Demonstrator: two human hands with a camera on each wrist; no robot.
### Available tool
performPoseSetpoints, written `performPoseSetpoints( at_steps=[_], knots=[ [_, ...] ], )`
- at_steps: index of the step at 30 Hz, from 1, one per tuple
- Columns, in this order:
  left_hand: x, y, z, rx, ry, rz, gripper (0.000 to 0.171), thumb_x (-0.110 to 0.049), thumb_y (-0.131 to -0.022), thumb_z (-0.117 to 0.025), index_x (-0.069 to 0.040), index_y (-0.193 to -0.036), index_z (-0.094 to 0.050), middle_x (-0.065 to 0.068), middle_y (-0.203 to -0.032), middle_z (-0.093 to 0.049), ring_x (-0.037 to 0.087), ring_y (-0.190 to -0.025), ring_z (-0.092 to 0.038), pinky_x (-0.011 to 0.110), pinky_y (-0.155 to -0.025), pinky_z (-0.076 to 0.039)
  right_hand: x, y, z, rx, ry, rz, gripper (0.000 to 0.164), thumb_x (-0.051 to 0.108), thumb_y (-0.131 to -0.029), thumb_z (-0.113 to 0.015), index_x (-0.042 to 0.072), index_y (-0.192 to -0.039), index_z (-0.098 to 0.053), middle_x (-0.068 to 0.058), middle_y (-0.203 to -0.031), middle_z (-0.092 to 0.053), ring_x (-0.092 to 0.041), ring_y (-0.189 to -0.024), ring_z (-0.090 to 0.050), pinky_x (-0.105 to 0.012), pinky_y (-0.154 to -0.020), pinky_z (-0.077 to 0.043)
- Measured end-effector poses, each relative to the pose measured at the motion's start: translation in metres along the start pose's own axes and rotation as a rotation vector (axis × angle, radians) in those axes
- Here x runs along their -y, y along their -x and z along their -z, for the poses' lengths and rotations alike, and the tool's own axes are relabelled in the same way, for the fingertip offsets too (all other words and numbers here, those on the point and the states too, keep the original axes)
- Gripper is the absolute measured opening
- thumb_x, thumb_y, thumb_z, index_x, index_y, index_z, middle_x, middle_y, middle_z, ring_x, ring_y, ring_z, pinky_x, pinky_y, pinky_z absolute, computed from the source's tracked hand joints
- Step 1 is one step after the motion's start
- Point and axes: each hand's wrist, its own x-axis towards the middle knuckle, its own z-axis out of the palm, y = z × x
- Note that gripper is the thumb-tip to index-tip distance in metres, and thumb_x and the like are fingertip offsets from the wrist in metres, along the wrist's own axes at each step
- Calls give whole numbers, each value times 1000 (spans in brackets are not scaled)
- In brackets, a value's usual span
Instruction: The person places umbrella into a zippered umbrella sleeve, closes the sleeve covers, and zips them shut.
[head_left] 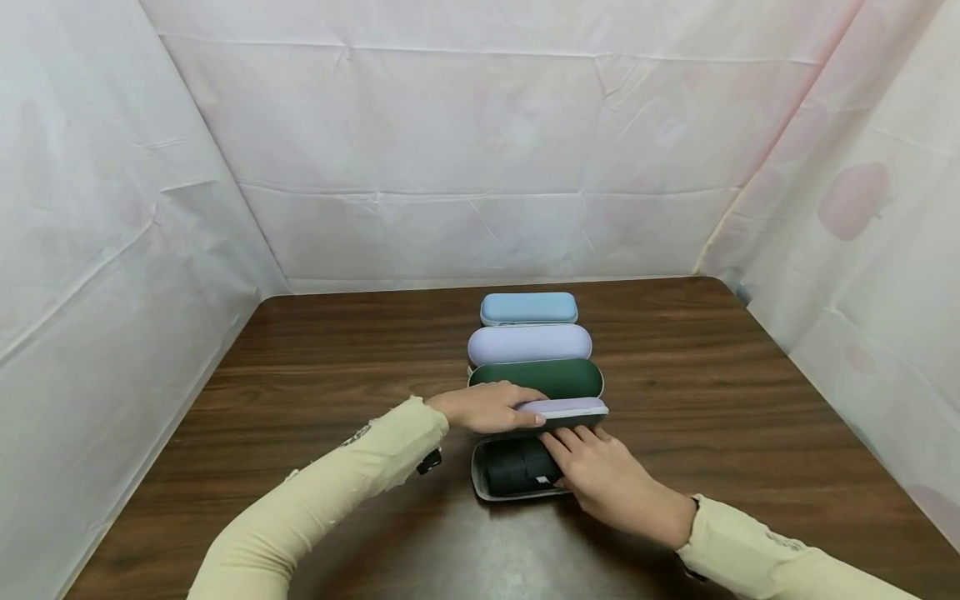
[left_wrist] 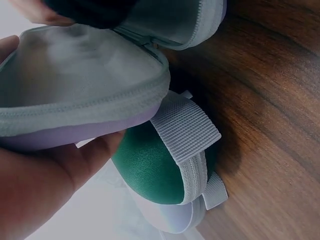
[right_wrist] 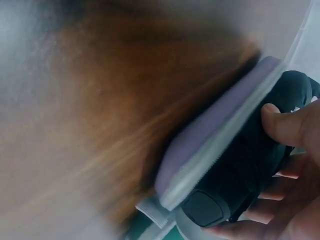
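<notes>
A lilac zip case (right_wrist: 200, 145) stands unzipped on the table, its lid (head_left: 573, 407) raised at the back. My left hand (head_left: 491, 407) grips that lid at its left part, thumb on one side and fingers on the other. In the left wrist view the grey lining (left_wrist: 90, 75) of the lid shows. Inside the bottom half lies a black folded umbrella (head_left: 513, 467), lengthwise, with a small white mark on its fabric. My right hand (head_left: 603, 479) holds the umbrella, thumb over its near side and fingers around the far side, at its right part.
Right behind the lilac case sits a shut dark green case (head_left: 547, 379). Beyond it a second, pale lilac case (head_left: 529, 344) and a light blue case (head_left: 528, 308) stand in the same row. White sheets (head_left: 480, 150) enclose the wooden table (head_left: 337, 350) at the back and sides.
</notes>
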Motion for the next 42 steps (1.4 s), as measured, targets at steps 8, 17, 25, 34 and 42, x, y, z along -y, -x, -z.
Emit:
performPoseSetpoints(
  at_steps=[8, 17, 25, 34, 42],
  knots=[
    [1, 0, -1, 6, -6, -4, 50, -46, -98, -45, -18, -139, -50, -4, -128, -56, 8, -113, -52, 31, -97, -40, -1, -1, -14, -4, 22, -4, 58, 24, -75, -80, 3, -124, -58, -12, -116, -58, -30, -101, -58, -48, -82, -48],
    [2, 1, 0, -3, 2, -4, 51, -47, -98, -44, -19, -139, -50, -4, -128, -57, 8, -112, -52, 31, -96, -40, -8, -1, -18, -32, -11, 26, 67, 33, -76, -81, 4, -130, -55, -11, -123, -56, -28, -110, -56, -47, -84, -49],
    [1, 4, -5, -22, -13, -7, 52, -50, -97, -45, -21, -140, -49, -7, -122, -59, 7, -103, -55, 29, -89, -43, -47, 12, 10, -337, -421, 308, 22, 13, -99, -48, 7, -109, -66, -2, -111, -61, -14, -100, -58, -27, -77, -50],
    [-14, 18, -28, -148, -267, -66, 58, -54, -92, -52, -17, -137, -52, -4, -123, -58, 7, -104, -55, 31, -84, -44, -79, 6, 24, -269, -591, 205, 18, 18, -97, -57, 11, -111, -66, 5, -112, -58, -7, -100, -54, -19, -83, -44],
    [-21, 26, -57, -315, -627, -145, 73, -64, -84, -58, -14, -136, -49, -1, -117, -55, 17, -106, -53, 35, -82, -42, -70, 5, 2, 33, -614, 132, 32, 38, -88, -68, 23, -116, -61, 3, -128, -54, -15, -116, -51, -37, -89, -46]
  ],
)
